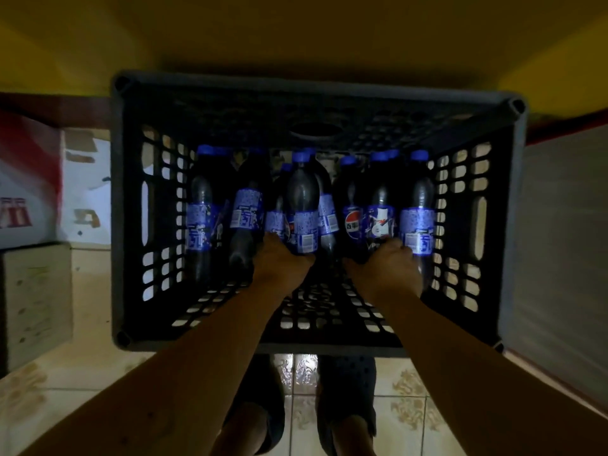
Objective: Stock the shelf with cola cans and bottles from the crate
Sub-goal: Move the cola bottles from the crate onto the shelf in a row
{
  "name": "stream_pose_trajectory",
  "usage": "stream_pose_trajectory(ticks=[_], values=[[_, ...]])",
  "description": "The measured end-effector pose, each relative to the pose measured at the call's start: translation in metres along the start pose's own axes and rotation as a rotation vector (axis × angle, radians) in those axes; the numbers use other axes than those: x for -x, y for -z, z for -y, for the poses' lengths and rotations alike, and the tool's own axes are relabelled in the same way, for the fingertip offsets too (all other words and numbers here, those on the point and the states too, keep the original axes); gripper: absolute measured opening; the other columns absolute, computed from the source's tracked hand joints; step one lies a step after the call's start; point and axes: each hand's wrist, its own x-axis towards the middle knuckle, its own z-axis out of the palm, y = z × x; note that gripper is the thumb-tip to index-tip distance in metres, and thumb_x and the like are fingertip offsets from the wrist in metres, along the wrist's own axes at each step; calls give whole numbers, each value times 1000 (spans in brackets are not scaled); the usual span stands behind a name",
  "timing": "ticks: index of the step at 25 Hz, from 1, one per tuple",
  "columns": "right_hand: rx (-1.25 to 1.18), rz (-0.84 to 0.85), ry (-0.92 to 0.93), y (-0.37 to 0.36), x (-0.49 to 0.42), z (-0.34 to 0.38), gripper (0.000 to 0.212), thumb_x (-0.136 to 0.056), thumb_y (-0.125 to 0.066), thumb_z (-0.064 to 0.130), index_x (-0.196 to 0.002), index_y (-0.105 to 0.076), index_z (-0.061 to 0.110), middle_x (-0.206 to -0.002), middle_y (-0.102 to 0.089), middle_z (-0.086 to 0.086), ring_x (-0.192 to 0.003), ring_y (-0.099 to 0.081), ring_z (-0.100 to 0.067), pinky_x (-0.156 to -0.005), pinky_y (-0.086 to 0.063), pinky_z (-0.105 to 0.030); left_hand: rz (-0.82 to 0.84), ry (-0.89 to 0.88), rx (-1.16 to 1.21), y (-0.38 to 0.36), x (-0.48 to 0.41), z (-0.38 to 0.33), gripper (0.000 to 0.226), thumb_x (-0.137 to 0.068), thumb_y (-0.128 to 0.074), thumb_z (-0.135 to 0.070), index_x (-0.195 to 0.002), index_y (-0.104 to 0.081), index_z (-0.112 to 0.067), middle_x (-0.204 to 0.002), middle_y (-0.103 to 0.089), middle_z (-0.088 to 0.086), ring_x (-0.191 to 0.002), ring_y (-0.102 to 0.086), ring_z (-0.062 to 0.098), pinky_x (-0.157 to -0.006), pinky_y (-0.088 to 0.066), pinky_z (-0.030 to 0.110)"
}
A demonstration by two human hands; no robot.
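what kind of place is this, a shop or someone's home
Likely a small shop's stockroom or aisle, not a home: a plastic crate full of cola bottles, cardboard boxes stacked at the left, and a tiled floor.

Left hand (279,263) and right hand (386,269) are bare, as are both forearms (210,343). The feet wear dark clogs (348,378). Small round holes dot their tops.
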Motion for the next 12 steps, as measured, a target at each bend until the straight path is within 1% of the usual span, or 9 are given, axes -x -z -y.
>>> stream_pose_trajectory(ticks=[1,2,3,5,6,9,11,12], values=[[35,16,-12,-2,-3,5,80,-84,-65,56,-133,-33,1,-134,-47,-19,-126,-47,-36,-96,-45,-43,-17,12,-41,-6,-5,-1,91,-71,-79,-42,-143,-34,-10,-137,-52,11,-124,-51,30,-105,-44,40],[45,51,-32,-5,-8,8,80,-83,-64,57,-132,-32,2,-132,-50,-17,-122,-52,-34,-94,-46,-42,-31,22,-96,-12,-10,-2,99,-67,-77,-52,-145,-31,-10,-142,-47,15,-128,-47,32,-107,-43,45],[13,100,-60,-10,-12,11,80,-83,-64,59,-131,-31,3,-129,-54,-16,-119,-56,-33,-93,-47,-42,-54,34,-174,-17,-12,-5,103,-69,-74,-58,-146,-29,-9,-146,-41,17,-132,-41,35,-108,-40,48],[-127,191,-129,-23,-21,15,81,-82,-65,60,-130,-30,5,-126,-58,-14,-113,-60,-31,-93,-51,-43,-110,45,-309,-21,-18,-9,103,-76,-69,-62,-149,-23,-5,-151,-30,19,-139,-27,37,-112,-34,49],[-202,202,-154,-30,-26,14,82,-81,-66,60,-129,-29,5,-126,-58,-14,-112,-61,-31,-93,-52,-44,-132,43,-362,-23,-22,-10,105,-78,-67,-63,-150,-21,-3,-153,-26,20,-140,-24,37,-112,-33,49],[-402,145,-168,-47,-34,9,83,-76,-72,56,-127,-25,11,-123,-57,-14,-108,-62,-32,-91,-53,-46,-197,17,-470,-27,-29,-12,111,-75,-64,-69,-149,-20,0,-153,-26,22,-140,-23,38,-111,-31,50],[-510,116,-163,-51,-36,4,81,-74,-75,52,-127,-26,15,-119,-58,-11,-103,-62,-30,-88,-53,-43,-219,12,-487,-31,-34,-9,109,-74,-64,-69,-148,-23,-1,-151,-29,21,-139,-27,37,-110,-32,49],[-556,123,-163,-50,-37,2,79,-75,-76,48,-129,-27,16,-118,-59,-10,-100,-61,-28,-85,-52,-39,-224,2,-466,-32,-36,-6,103,-74,-66,-67,-145,-30,-2,-147,-36,21,-135,-34,36,-109,-37,48]])
